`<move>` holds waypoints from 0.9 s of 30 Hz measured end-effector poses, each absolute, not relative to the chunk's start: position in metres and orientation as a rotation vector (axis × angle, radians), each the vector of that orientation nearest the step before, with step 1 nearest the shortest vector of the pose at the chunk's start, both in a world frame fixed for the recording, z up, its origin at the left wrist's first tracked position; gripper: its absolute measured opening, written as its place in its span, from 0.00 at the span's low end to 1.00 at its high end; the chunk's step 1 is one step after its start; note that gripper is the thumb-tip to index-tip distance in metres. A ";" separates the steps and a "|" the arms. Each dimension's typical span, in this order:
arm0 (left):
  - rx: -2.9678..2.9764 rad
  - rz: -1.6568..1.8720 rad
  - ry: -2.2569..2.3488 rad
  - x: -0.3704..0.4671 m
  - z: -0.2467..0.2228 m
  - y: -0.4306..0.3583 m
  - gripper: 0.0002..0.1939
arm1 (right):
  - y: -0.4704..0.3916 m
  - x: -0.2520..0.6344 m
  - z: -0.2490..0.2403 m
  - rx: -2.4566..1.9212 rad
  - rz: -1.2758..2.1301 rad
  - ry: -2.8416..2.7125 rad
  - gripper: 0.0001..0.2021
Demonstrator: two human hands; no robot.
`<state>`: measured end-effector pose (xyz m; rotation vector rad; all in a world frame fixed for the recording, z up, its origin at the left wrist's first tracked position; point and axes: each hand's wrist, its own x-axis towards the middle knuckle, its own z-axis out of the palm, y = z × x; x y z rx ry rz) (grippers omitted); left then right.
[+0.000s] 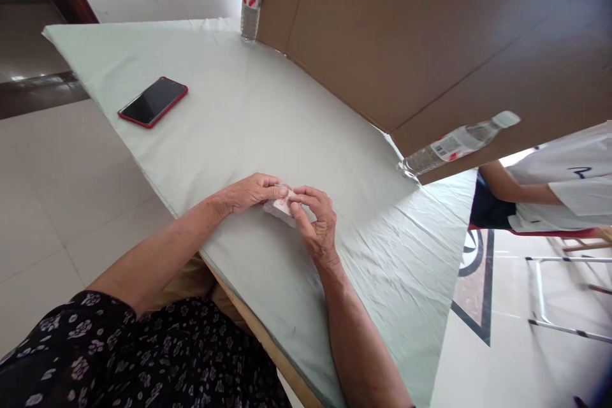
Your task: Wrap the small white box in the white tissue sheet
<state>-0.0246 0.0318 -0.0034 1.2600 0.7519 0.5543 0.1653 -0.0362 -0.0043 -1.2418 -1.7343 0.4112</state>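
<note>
Between my two hands is a small white box [281, 206] with red print and what looks like clear plastic around it. My left hand [258, 192] grips its far left side, thumb laid along the top. From the right, my right hand [316, 222] pinches the same box with curled fingers and thumb. The box is at the near part of a table with a pale green cloth [229, 108]. Fingers cover much of the box, so its full print is hidden.
A phone [153, 102] with a red case lies at the left. One water bottle [252, 3] stands at the back, another bottle [454, 145] at the right, both against a brown cardboard panel [382, 32]. Beyond it sits a person in a white shirt [568, 172].
</note>
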 end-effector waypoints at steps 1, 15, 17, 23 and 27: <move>1.261 0.558 0.749 -0.025 -0.005 0.032 0.27 | -0.037 0.165 -0.004 -1.232 0.402 -1.746 0.06; 1.178 0.587 0.794 -0.024 0.005 0.029 0.29 | -0.027 0.181 -0.025 -1.260 0.831 -1.686 0.41; 1.198 0.619 0.808 -0.023 0.005 0.029 0.28 | -0.027 0.179 -0.030 -1.307 0.802 -1.705 0.43; 1.238 0.742 0.819 -0.022 -0.004 0.031 0.28 | -0.027 0.173 -0.032 -1.311 0.685 -1.610 0.35; 1.193 0.875 0.866 -0.023 -0.006 0.034 0.27 | -0.027 0.172 -0.035 -1.380 0.721 -1.576 0.35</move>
